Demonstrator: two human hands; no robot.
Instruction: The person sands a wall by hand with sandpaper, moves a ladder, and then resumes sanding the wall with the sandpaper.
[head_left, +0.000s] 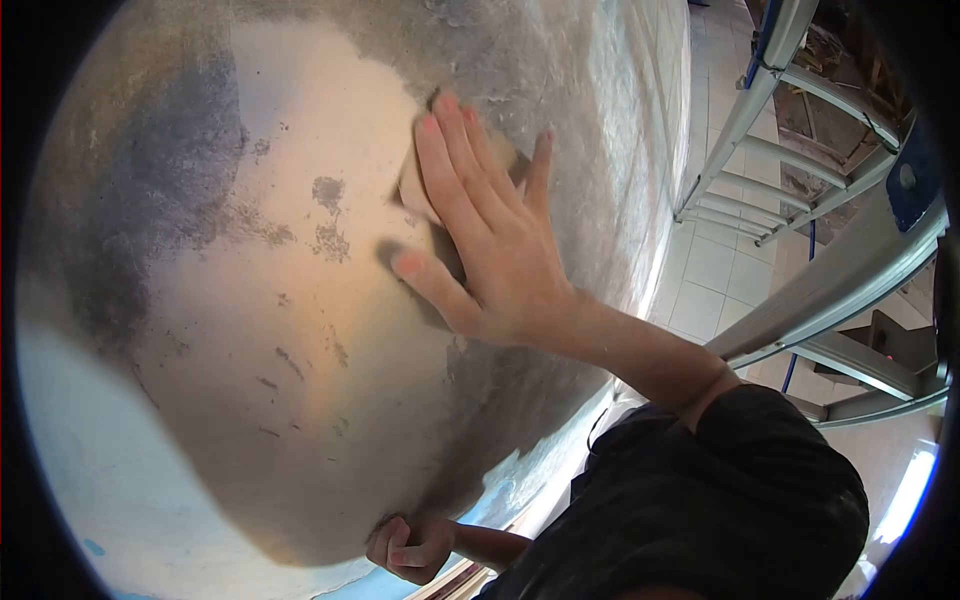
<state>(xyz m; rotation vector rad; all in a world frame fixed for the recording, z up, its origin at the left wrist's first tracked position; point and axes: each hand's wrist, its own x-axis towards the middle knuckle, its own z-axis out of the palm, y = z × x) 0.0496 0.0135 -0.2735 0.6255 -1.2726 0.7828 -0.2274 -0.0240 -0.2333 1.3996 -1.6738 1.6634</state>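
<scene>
My right hand (495,235) lies on a large curved, patchy wall surface (300,300), fingers stretched over a beige piece of sandpaper (414,185). The sheet is pinned between the fingers and the wall, and its edges show on both sides of them. The thumb is spread to the left, apart from the sheet. Low in the view, my left hand (412,550) is curled into a loose fist close to the wall's lower edge. Nothing shows in its fingers. Pale filler, grey stains and dark scuffs mark the wall around my right hand.
A metal ladder (765,150) stands on the tiled floor (712,265) at the upper right. Closer to my right arm is another curved-looking metal ladder rail (840,295) with rungs. Light blue and white paint (110,470) covers the wall at the lower left.
</scene>
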